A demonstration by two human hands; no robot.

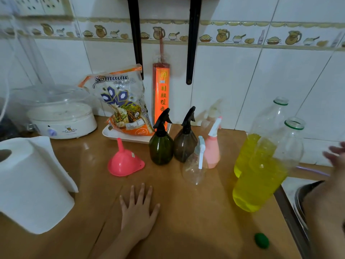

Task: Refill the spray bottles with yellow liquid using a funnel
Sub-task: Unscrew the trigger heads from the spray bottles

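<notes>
Spray bottles stand grouped near the middle of a brown wooden bench: a dark green bottle (161, 146) and a smoky brown bottle (184, 143), both with black trigger heads, a pink bottle (212, 146) with a white trigger, and in front a clear bottle (195, 165) that looks empty. All look like thin, smooth plastic, light and easy to tip; each is best held round its rounded belly while the trigger head is unscrewed.

A pink plastic funnel (125, 161) rests mouth-down just left of them. To the right, two large clear bottles with open necks hold yellow liquid: the nearer bottle (261, 176) and the farther bottle (259, 139). These are likely heavy and slippery, needing a firm hold low on the body.

The left hand (139, 212) lies flat on the bench, fingers spread, holding nothing. The right hand (336, 156) is blurred at the frame's right edge, fingers seemingly loose, empty. A green cap (261, 240) lies near the front edge. A paper towel roll (31, 184) stands left.
</notes>
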